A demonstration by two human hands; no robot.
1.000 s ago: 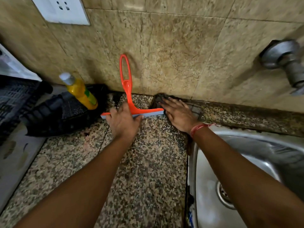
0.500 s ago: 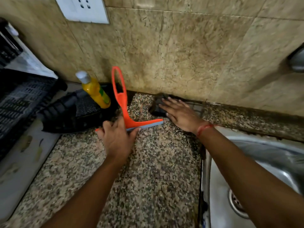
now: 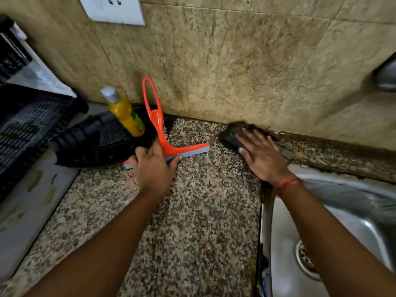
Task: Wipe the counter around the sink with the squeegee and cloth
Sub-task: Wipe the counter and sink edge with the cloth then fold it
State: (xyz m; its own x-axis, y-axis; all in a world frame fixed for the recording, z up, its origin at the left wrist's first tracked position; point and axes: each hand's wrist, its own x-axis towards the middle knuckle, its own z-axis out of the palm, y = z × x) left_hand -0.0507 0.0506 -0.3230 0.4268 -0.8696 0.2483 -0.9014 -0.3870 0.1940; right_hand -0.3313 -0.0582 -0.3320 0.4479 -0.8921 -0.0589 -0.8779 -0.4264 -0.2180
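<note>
An orange squeegee [image 3: 159, 133] with a grey blade stands on the speckled granite counter [image 3: 192, 211], its loop handle pointing up toward the wall. My left hand [image 3: 153, 170] grips it over the blade's left half. A dark cloth [image 3: 232, 136] lies flat at the back of the counter against the tiled wall. My right hand [image 3: 262, 157] presses on it with fingers spread, palm down. The steel sink [image 3: 342, 221] lies to the right, just in front of that hand.
A yellow bottle [image 3: 125, 113] with a white cap leans on a black rack [image 3: 85, 140] left of the squeegee. A black crate [image 3: 23, 125] and a grey surface [image 3: 25, 211] fill the far left. A tap [image 3: 385, 78] juts from the wall at right.
My left hand has drawn the squeegee toward me and leftward, away from the cloth. My right hand stays flat on the cloth by the wall.
</note>
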